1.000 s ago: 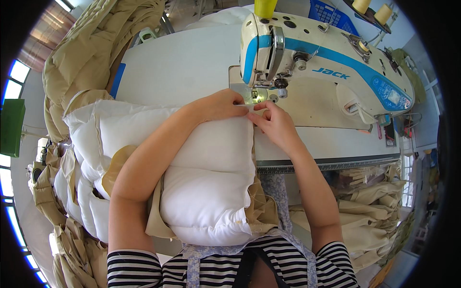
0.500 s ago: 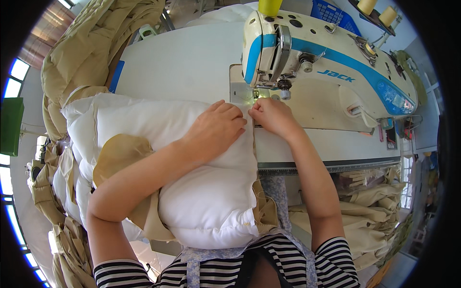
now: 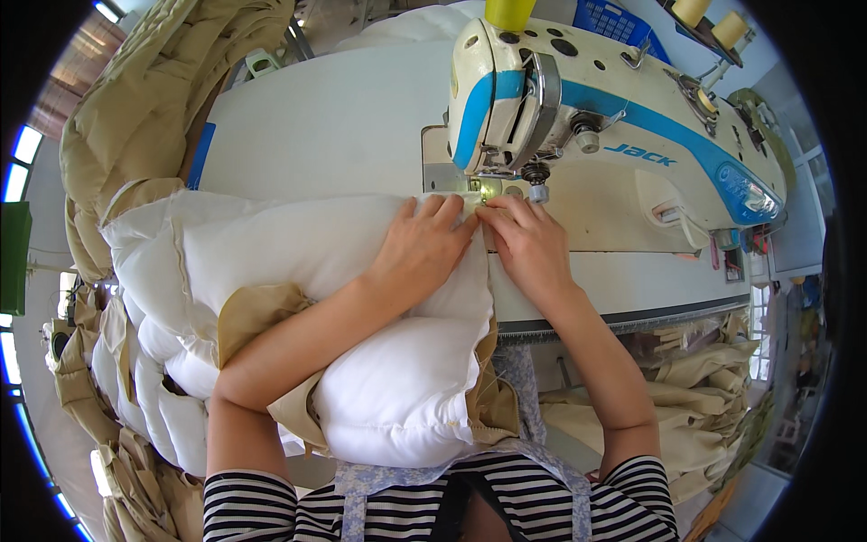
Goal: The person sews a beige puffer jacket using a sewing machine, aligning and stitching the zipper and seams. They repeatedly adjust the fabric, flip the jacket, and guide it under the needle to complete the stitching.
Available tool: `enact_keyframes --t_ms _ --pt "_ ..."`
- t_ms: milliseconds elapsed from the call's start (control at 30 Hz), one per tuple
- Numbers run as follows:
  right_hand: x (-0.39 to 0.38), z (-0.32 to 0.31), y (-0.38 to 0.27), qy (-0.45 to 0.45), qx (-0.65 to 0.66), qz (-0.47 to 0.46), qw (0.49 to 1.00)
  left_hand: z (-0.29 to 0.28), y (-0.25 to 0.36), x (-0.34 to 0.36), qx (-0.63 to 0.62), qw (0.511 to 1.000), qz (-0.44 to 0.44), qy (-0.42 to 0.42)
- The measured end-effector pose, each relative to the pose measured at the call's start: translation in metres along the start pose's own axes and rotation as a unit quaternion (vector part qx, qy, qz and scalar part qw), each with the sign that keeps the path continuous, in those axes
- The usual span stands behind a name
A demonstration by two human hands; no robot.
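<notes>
Puffy white quilted fabric panel (image 3: pixel 298 244) drapes over the smooth white table (image 3: pixel 307 117)'s front edge, corner near the cream-and-blue metal sewing machine (image 3: pixel 632 126). Left hand (image 3: pixel 423 242) lies spread on it, likely steadying; right hand (image 3: pixel 533 248) pinches its edge (tips partly hidden), presumably aligning.

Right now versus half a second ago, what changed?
The left hand moved right over the white padded fabric, its fingers now close to those of the right hand. The right hand's curled fingers have straightened somewhat; whether they grip the edge is unclear. The sewing machine stayed put.
</notes>
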State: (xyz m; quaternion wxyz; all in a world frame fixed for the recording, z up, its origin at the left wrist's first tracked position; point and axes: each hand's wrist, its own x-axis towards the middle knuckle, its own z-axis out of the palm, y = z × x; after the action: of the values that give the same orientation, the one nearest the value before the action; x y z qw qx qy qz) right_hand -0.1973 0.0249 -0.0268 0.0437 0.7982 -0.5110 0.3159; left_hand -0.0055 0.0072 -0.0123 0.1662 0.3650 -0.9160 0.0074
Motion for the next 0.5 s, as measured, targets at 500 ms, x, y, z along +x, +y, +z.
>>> enact_keyframes --t_ms 500 --pt "-0.001 0.009 0.016 0.005 0.006 0.014 1.000 0.002 -0.010 0.011 -0.012 1.000 0.017 -0.004"
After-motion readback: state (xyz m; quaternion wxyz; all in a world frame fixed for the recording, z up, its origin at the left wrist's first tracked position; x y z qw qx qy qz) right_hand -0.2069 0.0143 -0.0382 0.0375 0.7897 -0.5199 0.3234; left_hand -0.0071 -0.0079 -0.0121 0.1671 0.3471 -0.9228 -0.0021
